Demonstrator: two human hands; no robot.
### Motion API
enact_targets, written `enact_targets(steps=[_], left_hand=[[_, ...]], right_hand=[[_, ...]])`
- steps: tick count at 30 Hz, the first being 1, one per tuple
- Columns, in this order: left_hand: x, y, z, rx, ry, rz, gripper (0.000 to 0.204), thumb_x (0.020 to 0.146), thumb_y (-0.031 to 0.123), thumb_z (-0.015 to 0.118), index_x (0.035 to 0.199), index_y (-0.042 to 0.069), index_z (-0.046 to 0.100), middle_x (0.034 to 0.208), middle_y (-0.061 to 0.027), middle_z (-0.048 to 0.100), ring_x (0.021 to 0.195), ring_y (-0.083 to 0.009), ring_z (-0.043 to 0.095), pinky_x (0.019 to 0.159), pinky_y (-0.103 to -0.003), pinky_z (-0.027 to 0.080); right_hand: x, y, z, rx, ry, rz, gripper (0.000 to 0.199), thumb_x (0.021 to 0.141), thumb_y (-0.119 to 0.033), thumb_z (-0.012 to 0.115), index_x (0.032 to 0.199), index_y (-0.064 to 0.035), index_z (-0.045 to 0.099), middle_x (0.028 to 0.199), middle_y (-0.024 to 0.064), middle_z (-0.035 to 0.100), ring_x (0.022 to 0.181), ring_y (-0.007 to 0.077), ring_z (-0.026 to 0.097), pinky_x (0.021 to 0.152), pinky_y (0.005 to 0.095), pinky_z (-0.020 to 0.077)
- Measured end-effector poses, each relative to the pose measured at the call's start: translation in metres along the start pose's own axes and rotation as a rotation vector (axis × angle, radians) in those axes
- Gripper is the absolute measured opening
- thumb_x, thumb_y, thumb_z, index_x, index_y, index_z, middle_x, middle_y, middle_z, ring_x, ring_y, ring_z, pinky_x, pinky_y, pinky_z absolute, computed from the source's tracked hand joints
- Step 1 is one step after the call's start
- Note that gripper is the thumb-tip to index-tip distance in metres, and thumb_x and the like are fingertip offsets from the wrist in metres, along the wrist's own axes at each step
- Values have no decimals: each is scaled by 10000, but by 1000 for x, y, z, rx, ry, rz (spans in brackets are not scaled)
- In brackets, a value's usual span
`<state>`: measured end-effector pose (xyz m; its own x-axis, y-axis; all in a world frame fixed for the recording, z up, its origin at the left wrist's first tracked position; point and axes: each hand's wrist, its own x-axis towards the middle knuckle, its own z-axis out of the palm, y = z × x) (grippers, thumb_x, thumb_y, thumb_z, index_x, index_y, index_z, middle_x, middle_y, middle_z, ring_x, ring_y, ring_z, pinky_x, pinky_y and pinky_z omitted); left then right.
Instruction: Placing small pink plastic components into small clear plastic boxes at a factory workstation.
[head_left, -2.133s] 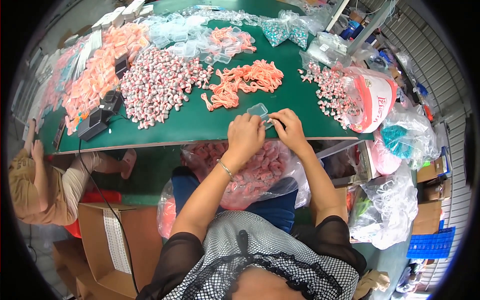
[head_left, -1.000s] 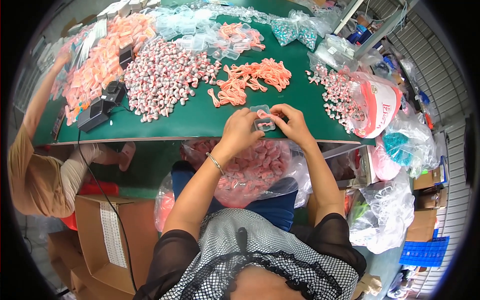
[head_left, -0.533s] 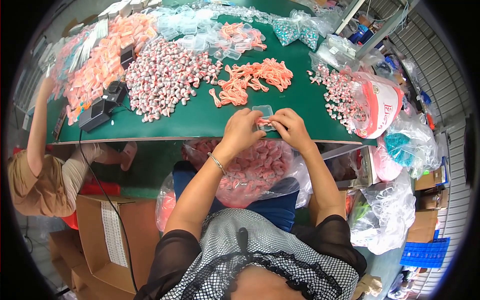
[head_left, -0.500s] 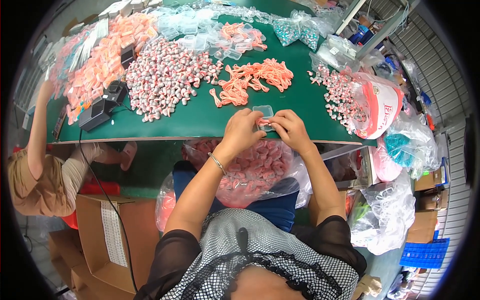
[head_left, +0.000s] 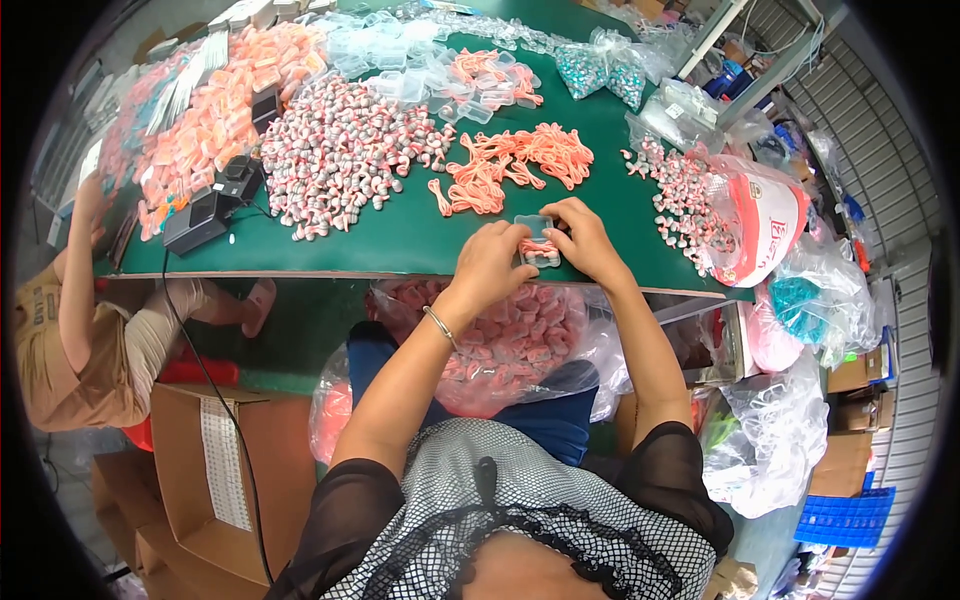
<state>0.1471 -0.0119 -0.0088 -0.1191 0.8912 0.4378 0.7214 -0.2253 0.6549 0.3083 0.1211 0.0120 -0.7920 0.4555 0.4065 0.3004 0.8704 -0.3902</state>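
A small clear plastic case (head_left: 546,262) lies on the green table near its front edge, its lid (head_left: 531,223) raised on the far side. Inside it sit orange-pink pieces (head_left: 540,247), too small to make out fully. My left hand (head_left: 488,262) grips the case's left side between thumb and fingers. On the right, my right hand (head_left: 583,241) pinches the lid's edge with bent fingers. Just beyond lie looped orange cords (head_left: 480,190) in a heap. Further left is a large pile of small pink-and-grey plugs (head_left: 335,150).
Empty clear cases (head_left: 385,50) and filled orange ones (head_left: 215,110) cover the back left. A red-and-white bag (head_left: 770,225) spills plugs at right. Below the table edge, a bag of pink cases (head_left: 510,340) rests before my lap. A co-worker's arm (head_left: 80,270) is at far left.
My right hand has moved from the case's contents up to the lid, and its fingers have left the inside. The left hand stays at the case. The co-worker's arm has shifted slightly.
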Motion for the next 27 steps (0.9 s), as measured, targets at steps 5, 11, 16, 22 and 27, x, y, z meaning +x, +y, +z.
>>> enact_targets(steps=[5, 11, 16, 22, 27], left_hand=[[2, 7, -3, -82, -5, -117, 639, 661, 171, 847, 1186, 62, 500, 882, -107, 617, 899, -303, 614, 772, -426, 486], [-2, 6, -4, -75, -6, -117, 536, 680, 151, 831, 1112, 33, 537, 921, -134, 638, 924, -348, 610, 789, -455, 476], [-7, 7, -6, -117, 59, -68, 364, 732, 178, 784, 1020, 26, 620, 903, -127, 648, 899, -344, 613, 781, -454, 479], [-11, 9, 6, -23, 176, -124, 145, 782, 171, 727, 855, 50, 696, 816, -117, 675, 837, -314, 637, 765, -440, 482], [-13, 13, 9, 44, 239, -149, 125, 795, 197, 717, 811, 74, 729, 779, -94, 687, 777, -298, 641, 726, -436, 471]], right_hand=[[-10, -10, 0, 134, 190, 70, 204, 787, -2, 717, 973, -18, 634, 871, 114, 618, 707, 247, 621, 615, 324, 506], [-37, -29, 3, 110, 328, -74, 140, 797, -8, 710, 925, -18, 652, 877, 117, 669, 809, 270, 663, 701, 360, 531], [-45, -34, 11, 115, 384, -84, 163, 781, 0, 735, 927, -26, 668, 915, 111, 689, 850, 277, 672, 748, 363, 539], [-47, -35, 13, 124, 410, -56, 166, 770, 11, 741, 917, -30, 676, 915, 106, 694, 865, 279, 675, 764, 363, 542], [-48, -38, 14, 103, 422, -101, 191, 752, 28, 743, 923, -34, 683, 931, 105, 702, 896, 287, 681, 800, 375, 552]])
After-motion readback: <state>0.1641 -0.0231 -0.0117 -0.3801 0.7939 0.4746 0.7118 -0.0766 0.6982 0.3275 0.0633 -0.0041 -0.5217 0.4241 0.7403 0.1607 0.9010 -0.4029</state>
